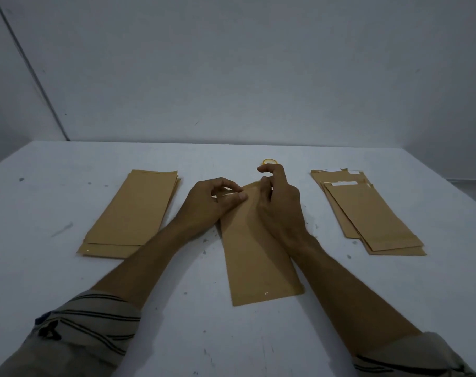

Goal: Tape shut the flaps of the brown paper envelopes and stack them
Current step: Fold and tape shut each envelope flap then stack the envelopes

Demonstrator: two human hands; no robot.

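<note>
At the middle of the white table (68, 281), one brown envelope (258, 262) lies flat with its long axis running near to far, the far end leaning slightly left and the flap at that far end. Both hands work at the flap. The left hand (215, 202) pinches its left part, thumb pressed on top, and the right hand (280, 208) grips its right edge with curled fingers. Whether a strip of tape lies between them I cannot tell. The tape roll (270, 161) stands just beyond the right hand, which is therefore the nearer one to reach it. A neat stack (133, 210) lies left, and a looser stack (367, 213), with white strips showing, lies well right.
</note>
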